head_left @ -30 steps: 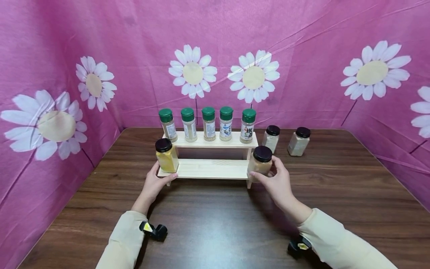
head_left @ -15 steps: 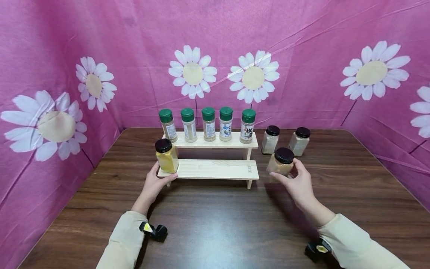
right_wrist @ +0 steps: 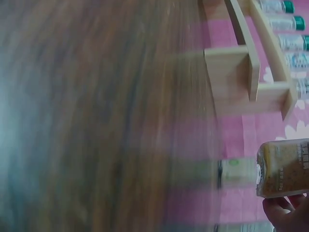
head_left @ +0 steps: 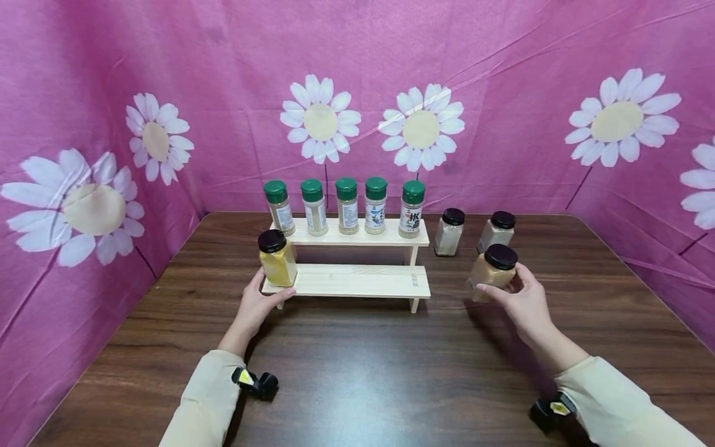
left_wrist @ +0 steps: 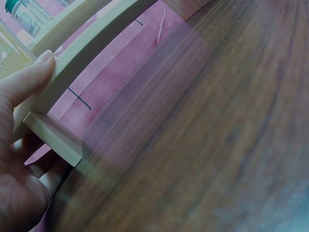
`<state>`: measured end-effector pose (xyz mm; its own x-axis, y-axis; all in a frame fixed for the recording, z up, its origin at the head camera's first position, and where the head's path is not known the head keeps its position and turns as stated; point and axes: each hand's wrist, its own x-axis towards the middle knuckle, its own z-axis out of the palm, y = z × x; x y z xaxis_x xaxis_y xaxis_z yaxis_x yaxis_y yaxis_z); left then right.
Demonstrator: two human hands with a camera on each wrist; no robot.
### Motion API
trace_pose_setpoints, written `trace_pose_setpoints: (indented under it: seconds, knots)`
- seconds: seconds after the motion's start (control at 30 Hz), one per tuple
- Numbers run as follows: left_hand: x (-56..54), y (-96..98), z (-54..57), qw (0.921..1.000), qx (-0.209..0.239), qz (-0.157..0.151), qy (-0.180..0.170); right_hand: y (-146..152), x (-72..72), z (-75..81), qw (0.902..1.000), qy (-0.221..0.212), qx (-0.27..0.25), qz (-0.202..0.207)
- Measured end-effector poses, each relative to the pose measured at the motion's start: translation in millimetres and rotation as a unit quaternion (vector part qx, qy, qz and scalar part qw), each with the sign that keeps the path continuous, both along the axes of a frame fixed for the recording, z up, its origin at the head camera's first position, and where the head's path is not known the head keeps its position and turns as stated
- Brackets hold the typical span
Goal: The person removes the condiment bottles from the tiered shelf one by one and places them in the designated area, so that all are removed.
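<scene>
The brown jar (head_left: 490,278), clear and squarish with a black lid and pale print on its side, is upright above the tabletop (head_left: 357,354), well to the right of the rack, gripped by the right hand (head_left: 526,308). The rack (head_left: 357,280) is pale wood, two-tiered, standing level, its lower left end held by the left hand (head_left: 258,308). On that end stands the yellow jar (head_left: 279,268), black-lidded, clear-sided, filled with yellow contents.
</scene>
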<state>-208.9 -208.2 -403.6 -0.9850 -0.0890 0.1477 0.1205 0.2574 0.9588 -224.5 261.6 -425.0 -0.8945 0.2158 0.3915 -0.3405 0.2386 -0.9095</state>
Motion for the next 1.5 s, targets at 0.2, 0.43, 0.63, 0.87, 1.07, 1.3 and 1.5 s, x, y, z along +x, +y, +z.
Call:
trace_pose_setpoints:
  seconds: [0.2,0.43,0.63,0.87,1.07,1.3,1.5]
  knots:
    - [-1.0,-0.2,-0.1,1.0000,-0.002,-0.001,-0.002,15.8,-6.9,-1.6,0.9999,-0.007,0.006,-0.015]
    - [-0.8,0.0,-0.6,1.0000,-0.007,0.003,-0.005,31.1,-14.5,0.0,0.9975,-0.021,0.035,-0.058]
    - [-0.5,-0.2,-0.5,0.9999,-0.011,0.004,-0.008,45.9,-19.1,3.2,0.9980,-0.035,-0.012,-0.051]
    - [-0.4,-0.5,-2.6,0.9999,-0.012,0.007,-0.005,64.3,-29.2,7.0,0.9962,-0.057,0.009,-0.065]
    - [-0.1,0.4,-2.7,0.9999,-0.010,0.005,-0.003,71.1,-28.3,22.2,0.9970,-0.060,-0.018,-0.045]
    - [-0.1,0.4,-1.6,0.9999,-0.009,0.005,-0.003,69.6,-23.2,43.0,0.9943,-0.081,-0.009,-0.069]
    - [-0.1,-0.6,-0.9,0.9999,-0.014,0.005,-0.001,74.7,-28.7,48.5,0.9937,-0.089,-0.025,-0.064]
